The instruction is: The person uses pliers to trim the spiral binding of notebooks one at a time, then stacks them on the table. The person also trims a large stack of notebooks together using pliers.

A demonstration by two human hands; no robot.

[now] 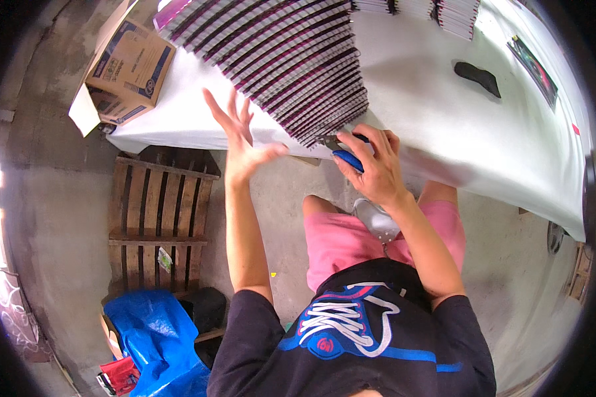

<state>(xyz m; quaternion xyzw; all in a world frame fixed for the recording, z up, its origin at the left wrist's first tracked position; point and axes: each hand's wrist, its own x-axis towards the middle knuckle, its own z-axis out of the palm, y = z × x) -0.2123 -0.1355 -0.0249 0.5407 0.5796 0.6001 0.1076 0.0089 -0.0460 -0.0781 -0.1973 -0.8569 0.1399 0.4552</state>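
My right hand is closed round a pair of pliers with blue handles. Their metal jaws reach the near end of a long stack of spiral-bound books, its pages white and its bindings dark and purple. To the left of that stack my left hand is raised, fingers spread and holding nothing. The stack fans out toward the far side of a table covered in white. Whether the jaws grip a coil is too small to tell.
An opened cardboard box stands at the table's left end. Further right lie a dark pouch-like thing and a dark printed sheet. More bound stacks sit at the back. Below left are a wooden pallet and a blue plastic bag.
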